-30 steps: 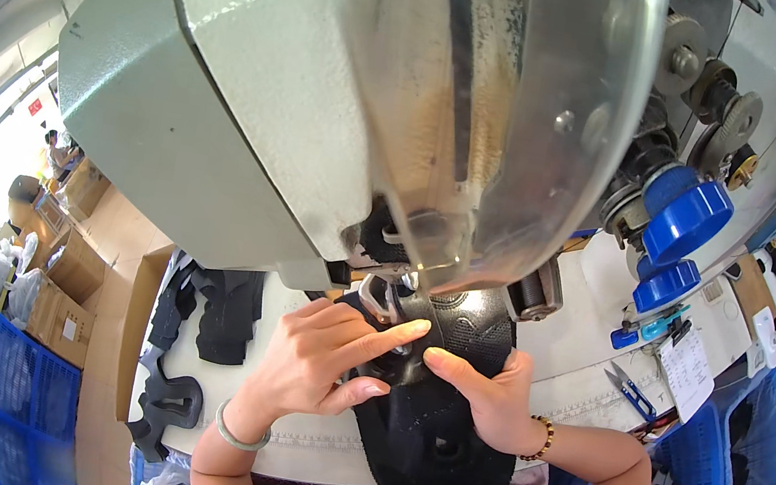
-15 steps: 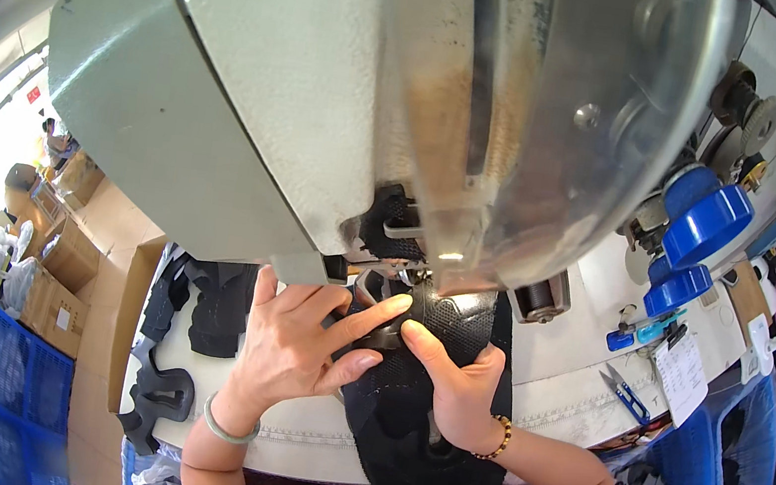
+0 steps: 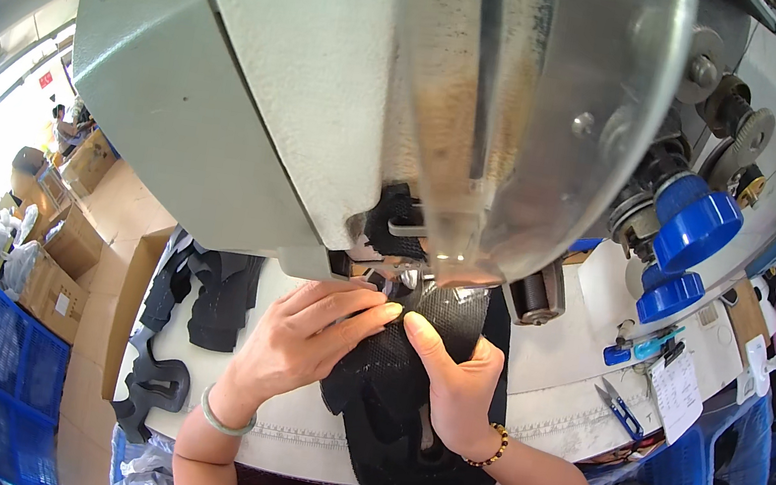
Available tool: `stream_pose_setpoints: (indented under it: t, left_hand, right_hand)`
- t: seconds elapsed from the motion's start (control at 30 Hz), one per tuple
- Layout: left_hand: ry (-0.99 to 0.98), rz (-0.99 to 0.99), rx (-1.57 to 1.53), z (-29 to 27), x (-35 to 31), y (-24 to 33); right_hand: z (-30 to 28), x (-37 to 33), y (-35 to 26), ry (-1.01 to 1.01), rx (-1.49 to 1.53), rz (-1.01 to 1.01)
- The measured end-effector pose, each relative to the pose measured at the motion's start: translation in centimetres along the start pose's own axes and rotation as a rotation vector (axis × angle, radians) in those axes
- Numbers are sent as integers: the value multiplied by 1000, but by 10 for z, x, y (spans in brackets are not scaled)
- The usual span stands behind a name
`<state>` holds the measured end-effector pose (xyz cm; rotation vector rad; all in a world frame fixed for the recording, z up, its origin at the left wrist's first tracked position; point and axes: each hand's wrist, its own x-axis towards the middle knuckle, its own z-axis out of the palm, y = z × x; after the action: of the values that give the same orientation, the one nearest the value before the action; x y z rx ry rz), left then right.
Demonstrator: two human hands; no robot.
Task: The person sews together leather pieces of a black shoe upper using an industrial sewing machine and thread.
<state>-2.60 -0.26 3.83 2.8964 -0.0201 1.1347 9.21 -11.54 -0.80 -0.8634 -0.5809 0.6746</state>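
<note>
A black mesh shoe upper (image 3: 406,456) lies under the head of a sewing machine (image 3: 263,73), its lower part hanging toward me over the table edge. My left hand (image 3: 309,331) is closed, thumb and forefinger pinching the upper's far left edge close to the presser foot (image 3: 410,276). My right hand (image 3: 458,389) grips the upper from the right, with its thumb pressed on the mesh and the other fingers partly hidden behind it. Both thumbs are almost touching. The needle point itself cannot be made out.
Black cut pieces (image 3: 224,298) and a curved dark grey piece (image 3: 158,384) lie at the table's left. Right of the machine are blue knobs (image 3: 695,233), thread snips (image 3: 621,413) and a written sheet (image 3: 675,391). Blue crates (image 3: 0,355) and cardboard boxes (image 3: 54,298) stand at left.
My left fingers have drawn together from a spread position into a pinch at the edge. The upper has shifted slightly leftward under the machine. My right thumb still presses on it.
</note>
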Motion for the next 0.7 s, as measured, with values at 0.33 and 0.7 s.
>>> stream_pose_setpoints:
  t: [0.33, 0.7]
  left_hand:
    - [224, 85, 138, 21, 0, -3]
    - [293, 89, 135, 24, -3, -5]
  right_hand:
    - [-14, -5, -37, -166, -181, 386]
    - [-21, -3, -22, -222, -13, 281]
